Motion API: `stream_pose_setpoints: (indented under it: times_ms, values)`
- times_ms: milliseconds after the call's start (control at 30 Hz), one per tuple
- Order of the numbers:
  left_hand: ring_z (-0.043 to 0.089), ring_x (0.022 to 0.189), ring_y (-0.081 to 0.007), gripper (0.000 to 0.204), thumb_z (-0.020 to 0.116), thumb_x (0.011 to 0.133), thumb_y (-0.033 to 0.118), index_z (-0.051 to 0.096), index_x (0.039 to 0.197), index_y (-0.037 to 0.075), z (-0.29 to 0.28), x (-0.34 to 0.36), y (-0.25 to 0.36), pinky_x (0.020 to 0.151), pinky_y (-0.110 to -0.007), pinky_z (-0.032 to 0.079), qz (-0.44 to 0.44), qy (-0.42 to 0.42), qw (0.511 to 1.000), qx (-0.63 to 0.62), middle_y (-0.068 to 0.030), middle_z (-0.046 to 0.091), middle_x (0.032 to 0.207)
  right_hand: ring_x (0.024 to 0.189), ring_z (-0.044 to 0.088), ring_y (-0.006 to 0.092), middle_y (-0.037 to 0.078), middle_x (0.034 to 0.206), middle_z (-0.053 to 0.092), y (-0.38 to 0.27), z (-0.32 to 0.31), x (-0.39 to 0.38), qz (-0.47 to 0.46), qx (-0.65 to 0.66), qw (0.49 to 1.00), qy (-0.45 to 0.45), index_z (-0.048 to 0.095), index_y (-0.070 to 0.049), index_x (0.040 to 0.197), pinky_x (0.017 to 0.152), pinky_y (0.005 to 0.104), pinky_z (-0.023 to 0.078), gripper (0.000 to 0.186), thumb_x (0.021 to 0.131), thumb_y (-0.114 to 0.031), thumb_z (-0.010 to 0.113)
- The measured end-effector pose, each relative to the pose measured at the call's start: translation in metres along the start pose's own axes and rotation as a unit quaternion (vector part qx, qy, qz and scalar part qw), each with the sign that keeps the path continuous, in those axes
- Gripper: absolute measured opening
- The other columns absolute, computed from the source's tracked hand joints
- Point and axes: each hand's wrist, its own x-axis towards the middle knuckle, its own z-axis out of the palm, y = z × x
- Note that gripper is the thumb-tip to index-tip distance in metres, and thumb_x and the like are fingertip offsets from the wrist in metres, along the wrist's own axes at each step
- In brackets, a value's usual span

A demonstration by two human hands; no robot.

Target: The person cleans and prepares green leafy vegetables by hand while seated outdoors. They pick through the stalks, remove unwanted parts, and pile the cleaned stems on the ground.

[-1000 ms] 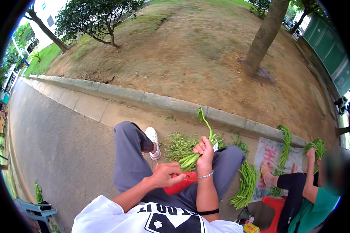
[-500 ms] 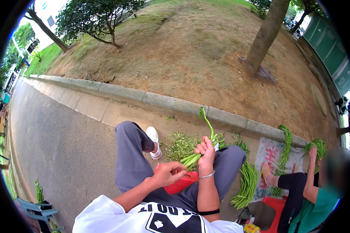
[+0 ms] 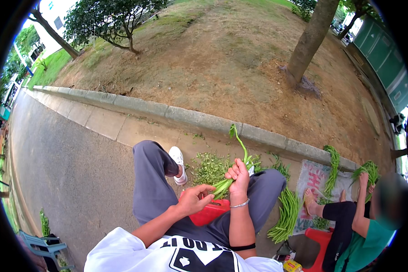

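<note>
My right hand [image 3: 239, 176] is closed around a bunch of long green vegetable stems [image 3: 223, 187], held slantwise above my knees. One long stem with a leaf at its tip sticks up past the fist. At the bunch's lower left end is my left hand [image 3: 195, 200], its thumb and fingers drawn together on the stem ends. Below the hands, between my legs, is a red plastic object [image 3: 210, 212], partly covered. Green trimmings [image 3: 209, 168] are heaped on the ground beyond it, beside my white shoe [image 3: 177, 164].
A large bundle of green stems [image 3: 285, 215] lies right of my knee. Farther right, a person [image 3: 365, 235] in green holds greens [image 3: 368, 168] near a printed plastic sheet [image 3: 307, 181] and red stool [image 3: 321, 245]. A stone curb [image 3: 195, 119] runs ahead; a blue chair [image 3: 43, 247] stands left.
My left hand has moved slightly up and right, and its fingers have come together at the stem ends. The right hand keeps its grip, nearly in the same place.
</note>
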Motion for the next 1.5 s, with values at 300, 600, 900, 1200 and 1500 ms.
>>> stream_pose_setpoints:
  times_ms: [300,600,900,1200,1500]
  values:
    - [0.045,0.050,-0.0036,0.018,0.066,0.077,0.008,0.063,0.093,0.003,0.000,0.001,-0.004,0.045,-0.021,0.036,0.034,-0.011,0.999,0.016,0.0009,0.052,0.060,0.039,0.027,0.0051,-0.008,0.049,0.026,0.002,0.000,0.000,0.001,-0.007,1.000,0.005,0.052,-0.010,0.083,0.043,0.0231,0.030,0.012,0.087,-0.020,0.051]
    - [0.050,0.050,-0.0092,0.015,0.064,0.074,0.010,0.061,0.088,0.004,-0.001,0.000,-0.002,0.046,-0.025,0.040,0.012,-0.052,0.998,0.020,-0.0031,0.056,0.060,0.037,0.028,0.0039,-0.008,0.048,0.028,0.004,0.004,-0.001,0.006,-0.012,1.000,0.012,0.052,-0.012,0.081,0.039,0.0219,0.029,0.011,0.088,-0.019,0.049]
    - [0.050,0.051,-0.0085,0.017,0.066,0.073,0.011,0.061,0.087,0.003,-0.001,0.001,-0.004,0.048,-0.025,0.041,0.000,-0.033,0.997,0.076,-0.0022,0.054,0.058,0.040,0.028,0.0050,-0.007,0.049,0.026,0.010,0.001,0.000,-0.002,-0.021,1.000,0.020,0.051,-0.009,0.086,0.043,0.0239,0.031,0.013,0.086,-0.022,0.054]
    - [0.050,0.050,-0.0099,0.017,0.066,0.072,0.011,0.060,0.087,0.004,-0.003,0.002,0.003,0.048,-0.026,0.042,0.004,-0.052,0.993,0.106,-0.0027,0.052,0.056,0.040,0.028,0.0045,-0.008,0.049,0.028,0.010,0.008,-0.004,-0.008,-0.017,0.999,0.036,0.051,-0.010,0.085,0.043,0.0231,0.030,0.011,0.087,-0.020,0.052]
    - [0.053,0.048,-0.0168,0.015,0.066,0.072,0.017,0.063,0.081,0.006,-0.003,0.003,0.004,0.046,-0.031,0.042,0.003,-0.030,0.984,0.178,-0.0065,0.055,0.056,0.040,0.028,0.0043,-0.008,0.050,0.029,0.013,0.009,-0.004,-0.018,-0.027,0.999,0.042,0.052,-0.009,0.085,0.042,0.0227,0.030,0.011,0.087,-0.020,0.051]
